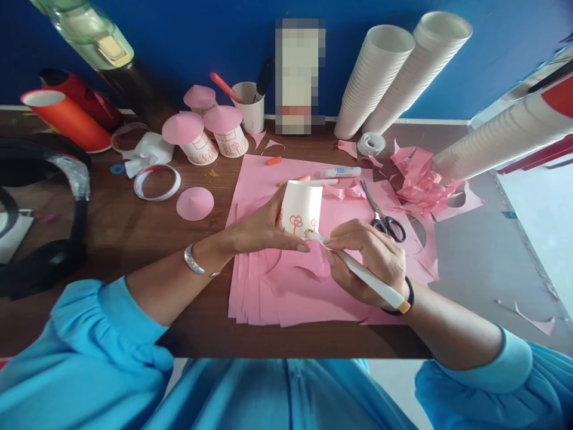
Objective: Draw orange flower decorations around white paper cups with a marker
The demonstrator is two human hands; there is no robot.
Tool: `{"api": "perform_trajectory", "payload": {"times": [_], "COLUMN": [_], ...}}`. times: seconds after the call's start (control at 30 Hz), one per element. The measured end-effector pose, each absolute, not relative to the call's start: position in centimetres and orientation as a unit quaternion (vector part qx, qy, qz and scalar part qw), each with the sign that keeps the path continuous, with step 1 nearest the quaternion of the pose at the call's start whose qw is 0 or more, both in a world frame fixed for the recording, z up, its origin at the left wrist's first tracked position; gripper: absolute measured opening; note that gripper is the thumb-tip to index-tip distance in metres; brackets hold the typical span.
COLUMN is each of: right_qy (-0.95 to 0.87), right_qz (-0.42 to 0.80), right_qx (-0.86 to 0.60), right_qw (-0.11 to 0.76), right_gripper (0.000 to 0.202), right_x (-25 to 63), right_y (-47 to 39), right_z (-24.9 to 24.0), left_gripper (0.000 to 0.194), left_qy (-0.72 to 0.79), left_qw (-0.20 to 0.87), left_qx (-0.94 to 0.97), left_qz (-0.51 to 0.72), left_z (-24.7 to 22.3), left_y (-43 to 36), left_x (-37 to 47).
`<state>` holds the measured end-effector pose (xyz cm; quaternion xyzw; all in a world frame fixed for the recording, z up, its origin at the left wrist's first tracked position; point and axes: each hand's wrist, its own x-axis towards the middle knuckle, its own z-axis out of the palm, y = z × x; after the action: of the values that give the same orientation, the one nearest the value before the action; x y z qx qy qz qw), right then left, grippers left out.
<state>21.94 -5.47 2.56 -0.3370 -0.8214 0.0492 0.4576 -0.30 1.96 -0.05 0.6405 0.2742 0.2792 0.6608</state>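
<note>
Gripping cup (303, 200) left, marker (370, 279) right: curled hands (257, 226) (373, 257)

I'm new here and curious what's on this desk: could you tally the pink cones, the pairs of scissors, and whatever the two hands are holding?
Pink cones: 4
Scissors: 1 pair
Decorated cup in left hand: 1
White marker in right hand: 1
Total: 7

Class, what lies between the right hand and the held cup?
The marker: in the head view, its tip end juts from the right hand to the held cup.
</note>
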Motion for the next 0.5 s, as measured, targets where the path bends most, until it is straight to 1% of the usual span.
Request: {"api": "perform_trajectory", "payload": {"times": [0.23, 0.5], "right_qy": [-0.823, -0.823], "right_qz": [0.046, 0.046], "right_qx": [-0.339, -0.343], "right_qw": [0.453, 0.45], "right_gripper": [0.016, 0.018], "right_x": [22.06, 21.94], "right_y": [-5.47, -5.65], "right_z": [2.75, 2.77], "left_gripper": [0.122, 0.123], "left_qy": [0.277, 0.265], "left_qw": [0.667, 0.664], "left_qx": [0.629, 0.635], "left_qz": [0.287, 0.293], "left_z": [0.14, -0.15], "left_y": [1.87, 1.97], "left_x": [-0.17, -0.18]}}
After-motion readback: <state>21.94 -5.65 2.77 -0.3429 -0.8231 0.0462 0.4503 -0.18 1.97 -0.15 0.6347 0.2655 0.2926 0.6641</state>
